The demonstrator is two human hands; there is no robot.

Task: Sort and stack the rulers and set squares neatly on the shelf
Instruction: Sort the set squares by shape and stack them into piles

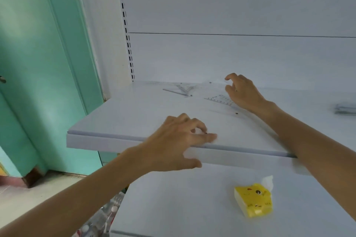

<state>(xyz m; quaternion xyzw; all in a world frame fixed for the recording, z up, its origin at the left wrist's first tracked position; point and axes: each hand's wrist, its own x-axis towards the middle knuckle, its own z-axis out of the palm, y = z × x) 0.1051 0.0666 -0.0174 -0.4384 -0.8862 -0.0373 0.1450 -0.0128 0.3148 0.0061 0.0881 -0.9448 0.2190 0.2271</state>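
Observation:
Several clear plastic rulers and set squares lie scattered on the upper white shelf (134, 113) and are hard to make out. One set square (183, 89) sits at the back left and another (218, 99) lies partly under my right hand (243, 92). That hand hovers with curled, spread fingers beside a clear piece (214, 82) at the back. My left hand (181, 140) rests at the shelf's front edge, thumb below the lip. Its fingertips touch the dark-dotted end of a faint clear ruler (221, 123), which runs diagonally toward the right wrist.
A yellow tissue pack (254, 200) lies on the lower shelf (173, 208). A grey object (344, 108) sits at the upper shelf's right edge. A teal door and frame (38, 63) stand to the left. Plastic bottles (104, 217) are on the floor below.

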